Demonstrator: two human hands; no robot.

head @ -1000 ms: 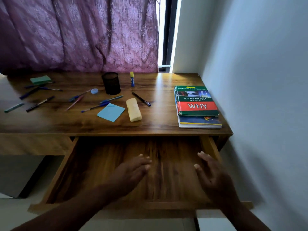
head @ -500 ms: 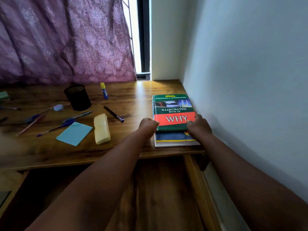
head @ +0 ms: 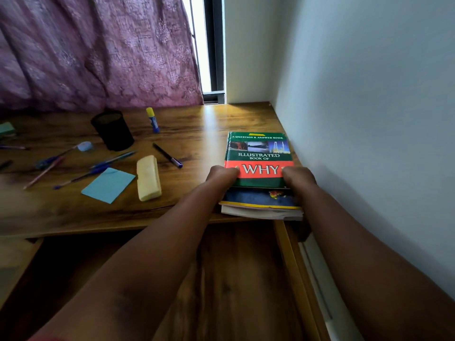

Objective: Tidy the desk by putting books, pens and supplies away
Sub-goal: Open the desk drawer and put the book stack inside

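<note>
A stack of books (head: 258,153) lies at the desk's right end by the wall, a green and red "WHY" book on top of a blue one (head: 256,199). My left hand (head: 220,177) grips the stack's left edge and my right hand (head: 299,178) grips its right edge, thumbs on the red cover band. The stack's front edge overhangs the desk edge slightly. Below the desk, the wooden drawer (head: 234,279) stands pulled out. Pens (head: 112,159), a black pen (head: 167,155), a glue stick (head: 152,119) and a blue sticky pad (head: 108,184) lie scattered to the left.
A black mesh pen cup (head: 113,130) stands at mid-desk, a yellow sponge-like block (head: 148,177) near the front edge, a green pad (head: 6,129) far left. The white wall (head: 369,119) runs close along the right. A purple curtain (head: 86,52) hangs behind the desk.
My hands left the open drawer, reached up to the book stack and took hold of its two sides. The stack has since slid a little toward the desk's front edge.
</note>
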